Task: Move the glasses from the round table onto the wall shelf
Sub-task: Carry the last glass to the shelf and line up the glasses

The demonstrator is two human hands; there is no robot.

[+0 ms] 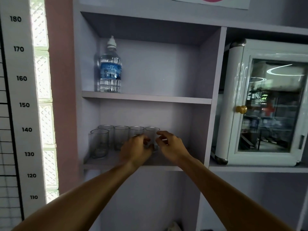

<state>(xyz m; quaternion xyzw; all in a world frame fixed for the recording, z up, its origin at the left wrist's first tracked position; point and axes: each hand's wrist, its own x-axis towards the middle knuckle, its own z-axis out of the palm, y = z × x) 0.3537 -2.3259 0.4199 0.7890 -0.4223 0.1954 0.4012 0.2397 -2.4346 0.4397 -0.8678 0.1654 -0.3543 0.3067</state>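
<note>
Several clear glasses stand in a row on the lower board of the wall shelf [133,165]; the leftmost glass [99,142] stands a little forward. My left hand [135,148] is curled around the lower part of the fourth glass [137,130], and only that glass's rim shows above my knuckles. My right hand [171,145] is just right of the rightmost glass [152,134], fingers spread, fingertips at its side. The round table is out of view.
A water bottle [110,70] stands on the upper board at the left. Right of the shelf sits a small white cabinet with a glass door [266,105] and a brass knob. A height chart [23,105] hangs on the left wall. Bare board lies right of the glasses.
</note>
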